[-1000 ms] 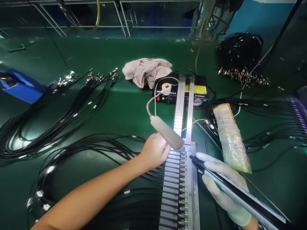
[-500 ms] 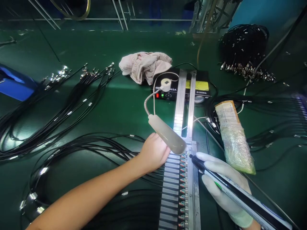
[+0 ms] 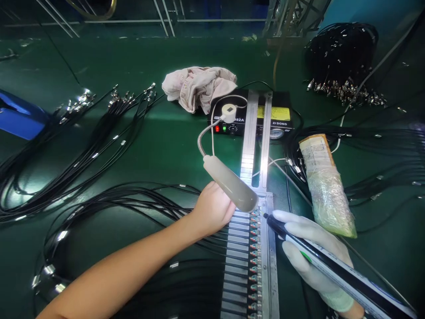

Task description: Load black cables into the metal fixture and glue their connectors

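Note:
My bare left hand [image 3: 214, 208] is closed at the left edge of a long metal fixture [image 3: 237, 254], beside black cables [image 3: 172, 208]. Its fingertips are partly behind a lamp head [image 3: 232, 184], so what they grip is hidden. My right hand [image 3: 312, 248], in a white glove, is wrapped round a thick black-and-white pen-shaped tool [image 3: 332, 261]. The tool's narrow dark tip points at the fixture's upper end, just right of a row of small cable-end connectors [image 3: 254, 252]. Whether the tip touches anything I cannot tell.
Behind the fixture stands a black control box [image 3: 232, 129] with a crumpled cloth [image 3: 201, 86] beside it. A plastic-wrapped packet [image 3: 328, 190] lies to the right. Cable bundles [image 3: 96, 146] spread at left, near a blue bin [image 3: 21, 115]; a coiled cable pile [image 3: 341, 57] sits at back right.
The view has shifted slightly. Both hands keep their grip and place at the fixture, with the tool tip still by its upper end.

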`<state>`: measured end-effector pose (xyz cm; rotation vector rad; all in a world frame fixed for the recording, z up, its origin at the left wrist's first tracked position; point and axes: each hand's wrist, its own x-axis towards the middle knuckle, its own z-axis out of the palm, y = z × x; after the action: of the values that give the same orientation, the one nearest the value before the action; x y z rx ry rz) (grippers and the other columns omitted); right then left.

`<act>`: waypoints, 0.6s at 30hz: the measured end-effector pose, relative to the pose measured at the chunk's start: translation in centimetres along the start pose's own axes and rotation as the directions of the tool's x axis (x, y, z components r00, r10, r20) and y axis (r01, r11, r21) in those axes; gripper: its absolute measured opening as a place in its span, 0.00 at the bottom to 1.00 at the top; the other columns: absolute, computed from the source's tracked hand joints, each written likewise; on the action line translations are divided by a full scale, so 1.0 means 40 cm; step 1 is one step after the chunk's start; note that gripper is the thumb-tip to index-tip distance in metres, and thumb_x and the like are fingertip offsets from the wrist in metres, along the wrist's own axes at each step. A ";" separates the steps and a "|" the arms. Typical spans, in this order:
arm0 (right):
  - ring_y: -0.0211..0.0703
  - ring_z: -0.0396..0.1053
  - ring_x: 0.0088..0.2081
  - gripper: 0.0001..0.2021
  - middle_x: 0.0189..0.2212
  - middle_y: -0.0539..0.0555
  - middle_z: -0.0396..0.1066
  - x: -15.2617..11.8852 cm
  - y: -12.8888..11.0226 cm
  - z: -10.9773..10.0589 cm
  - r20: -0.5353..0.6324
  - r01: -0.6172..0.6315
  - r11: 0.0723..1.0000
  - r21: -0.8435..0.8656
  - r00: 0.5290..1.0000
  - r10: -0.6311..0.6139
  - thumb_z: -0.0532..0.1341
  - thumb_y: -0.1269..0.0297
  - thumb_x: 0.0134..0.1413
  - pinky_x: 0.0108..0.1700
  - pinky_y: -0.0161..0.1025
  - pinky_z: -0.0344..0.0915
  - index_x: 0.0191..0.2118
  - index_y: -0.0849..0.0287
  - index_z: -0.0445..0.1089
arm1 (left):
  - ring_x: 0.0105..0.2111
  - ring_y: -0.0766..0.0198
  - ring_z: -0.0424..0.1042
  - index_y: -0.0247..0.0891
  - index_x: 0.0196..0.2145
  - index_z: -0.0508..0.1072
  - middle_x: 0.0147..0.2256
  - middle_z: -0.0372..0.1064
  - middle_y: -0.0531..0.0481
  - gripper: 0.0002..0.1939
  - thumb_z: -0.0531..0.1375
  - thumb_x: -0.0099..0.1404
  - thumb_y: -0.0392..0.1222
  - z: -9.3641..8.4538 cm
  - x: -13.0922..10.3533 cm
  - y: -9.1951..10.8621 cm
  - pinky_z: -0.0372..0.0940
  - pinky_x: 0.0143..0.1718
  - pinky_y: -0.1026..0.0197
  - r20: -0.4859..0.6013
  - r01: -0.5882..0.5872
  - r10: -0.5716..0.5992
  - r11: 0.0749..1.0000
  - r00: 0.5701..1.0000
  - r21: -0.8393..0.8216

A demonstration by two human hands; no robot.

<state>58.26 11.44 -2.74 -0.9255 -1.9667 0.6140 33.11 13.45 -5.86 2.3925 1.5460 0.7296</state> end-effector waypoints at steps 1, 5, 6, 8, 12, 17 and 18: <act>0.50 0.76 0.45 0.10 0.47 0.57 0.76 -0.001 0.001 0.000 0.001 -0.006 1.000 0.007 1.000 0.006 0.65 0.71 0.56 0.47 0.44 0.77 0.44 0.58 0.71 | 0.34 0.57 0.69 0.36 0.42 0.68 0.33 0.71 0.46 0.09 0.50 0.68 0.38 0.001 0.001 0.000 0.64 0.38 0.55 -0.010 -0.007 0.007 1.000 1.000 0.002; 0.50 0.76 0.45 0.11 0.47 0.57 0.76 -0.001 0.000 -0.001 -0.003 -0.007 1.000 0.008 1.000 0.007 0.65 0.71 0.55 0.47 0.44 0.77 0.45 0.57 0.72 | 0.33 0.57 0.68 0.36 0.40 0.69 0.32 0.69 0.47 0.08 0.50 0.68 0.38 0.003 0.001 -0.003 0.64 0.38 0.56 -0.055 -0.029 0.029 1.000 0.998 0.007; 0.50 0.76 0.45 0.11 0.47 0.57 0.76 0.000 -0.001 -0.001 -0.006 -0.005 1.000 0.005 1.000 0.005 0.65 0.71 0.55 0.48 0.44 0.77 0.45 0.57 0.72 | 0.33 0.58 0.68 0.37 0.39 0.69 0.32 0.69 0.47 0.08 0.51 0.68 0.38 0.004 0.001 -0.003 0.64 0.39 0.56 -0.058 -0.029 0.029 1.000 0.998 0.006; 0.49 0.76 0.45 0.10 0.46 0.57 0.76 0.001 -0.002 -0.001 -0.009 0.005 1.000 -0.006 1.000 -0.005 0.65 0.71 0.56 0.48 0.44 0.77 0.44 0.57 0.71 | 0.33 0.58 0.68 0.37 0.38 0.69 0.31 0.69 0.47 0.08 0.50 0.68 0.38 0.004 0.000 -0.004 0.64 0.39 0.56 -0.055 -0.025 0.025 1.000 0.998 0.003; 0.49 0.76 0.45 0.10 0.46 0.57 0.76 0.001 -0.003 -0.002 -0.008 0.023 0.999 -0.025 1.000 -0.023 0.65 0.70 0.57 0.48 0.44 0.77 0.45 0.56 0.71 | 0.34 0.58 0.68 0.37 0.39 0.69 0.32 0.70 0.47 0.08 0.50 0.68 0.38 0.004 0.000 -0.005 0.64 0.39 0.56 -0.044 -0.027 0.027 1.000 0.999 -0.001; 0.49 0.77 0.45 0.10 0.46 0.56 0.76 0.003 -0.008 -0.002 -0.004 -0.001 1.000 -0.026 1.000 0.001 0.65 0.70 0.56 0.48 0.44 0.77 0.45 0.55 0.71 | 0.33 0.58 0.68 0.37 0.39 0.69 0.31 0.70 0.47 0.08 0.50 0.67 0.38 0.004 0.001 -0.004 0.64 0.38 0.56 -0.057 -0.026 0.027 1.000 0.998 0.007; 0.50 0.77 0.45 0.10 0.46 0.56 0.76 0.004 -0.009 -0.002 -0.004 -0.004 1.000 -0.026 1.000 0.004 0.65 0.70 0.56 0.48 0.44 0.77 0.45 0.55 0.71 | 0.33 0.58 0.68 0.37 0.39 0.69 0.32 0.70 0.47 0.09 0.50 0.68 0.39 0.004 0.002 -0.004 0.64 0.38 0.56 -0.056 -0.023 0.024 1.000 0.998 0.006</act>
<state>58.13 11.35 -2.37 -0.9464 -1.9735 0.5894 33.10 13.59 -6.04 2.4180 1.5450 0.8045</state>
